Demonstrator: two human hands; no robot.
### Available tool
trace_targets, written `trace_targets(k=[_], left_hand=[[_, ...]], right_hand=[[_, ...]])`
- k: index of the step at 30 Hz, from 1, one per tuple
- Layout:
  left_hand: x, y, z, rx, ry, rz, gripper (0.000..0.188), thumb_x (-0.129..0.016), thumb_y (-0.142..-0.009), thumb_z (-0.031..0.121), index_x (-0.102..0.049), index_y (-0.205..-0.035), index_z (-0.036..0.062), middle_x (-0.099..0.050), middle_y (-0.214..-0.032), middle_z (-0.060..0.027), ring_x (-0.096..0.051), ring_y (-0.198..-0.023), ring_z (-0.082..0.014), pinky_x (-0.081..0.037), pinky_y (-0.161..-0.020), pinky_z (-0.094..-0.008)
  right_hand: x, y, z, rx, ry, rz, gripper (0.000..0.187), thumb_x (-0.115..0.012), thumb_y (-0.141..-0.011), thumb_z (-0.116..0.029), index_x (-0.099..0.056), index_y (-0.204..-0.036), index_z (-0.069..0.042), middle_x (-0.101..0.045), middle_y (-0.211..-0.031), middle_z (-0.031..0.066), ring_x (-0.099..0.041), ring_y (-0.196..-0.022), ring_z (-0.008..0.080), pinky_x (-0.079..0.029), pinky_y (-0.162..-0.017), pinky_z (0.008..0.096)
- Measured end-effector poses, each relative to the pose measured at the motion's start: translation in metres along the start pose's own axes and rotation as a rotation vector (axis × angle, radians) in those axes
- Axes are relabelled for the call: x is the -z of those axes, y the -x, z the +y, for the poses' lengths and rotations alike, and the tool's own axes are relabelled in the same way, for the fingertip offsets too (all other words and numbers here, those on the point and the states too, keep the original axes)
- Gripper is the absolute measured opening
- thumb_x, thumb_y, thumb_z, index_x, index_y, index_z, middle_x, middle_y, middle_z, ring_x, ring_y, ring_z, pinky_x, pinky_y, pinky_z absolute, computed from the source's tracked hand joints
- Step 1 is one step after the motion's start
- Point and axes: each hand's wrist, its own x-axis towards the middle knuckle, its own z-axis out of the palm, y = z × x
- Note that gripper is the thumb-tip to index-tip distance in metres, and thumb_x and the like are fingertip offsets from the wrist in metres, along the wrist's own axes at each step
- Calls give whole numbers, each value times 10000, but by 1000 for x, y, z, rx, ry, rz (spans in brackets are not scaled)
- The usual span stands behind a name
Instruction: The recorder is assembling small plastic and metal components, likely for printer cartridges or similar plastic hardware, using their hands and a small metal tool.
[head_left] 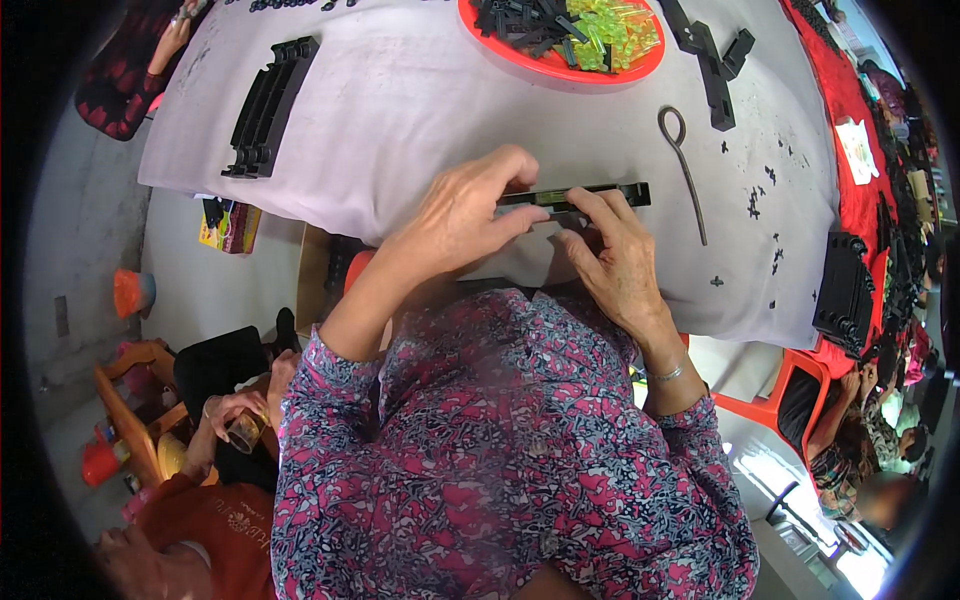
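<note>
A narrow black plastic strip [630,193] with a yellow-green piece [552,199] in its middle lies crosswise between my hands, just over the table's near part. My left hand [460,215] pinches its left end, with the thumb along the near side and the fingers curled behind. On the other half, the fingertips of my right hand [620,255] press on the top near the yellow-green piece, while the thumb is at the near side. The left end of the strip is hidden by my fingers. Right of it lies a metal rod with a looped end [690,185].
A red tray [560,85] of black and yellow-green pieces stands at the far side. Black slotted racks [270,110] lie at left, black blocks [715,85] at far right. Small black cross-shaped bits [754,205] are scattered right. A person in an orange-red top [215,530] sits lower left.
</note>
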Motion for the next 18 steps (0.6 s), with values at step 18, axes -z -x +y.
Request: trace_targets(k=[18], left_hand=[[-18,-22,-7,-151,-284,-249,405,-656,-839,108,-612,-1235,37,-625,-1142,-185,-563,-1106,-407,-452,-951,-487]], right_hand=[[-10,18,11,137,-14,103,439,-709,-825,37,-609,-1251,1,-617,-1188,153,-629,-780,217,-539,-696,309]])
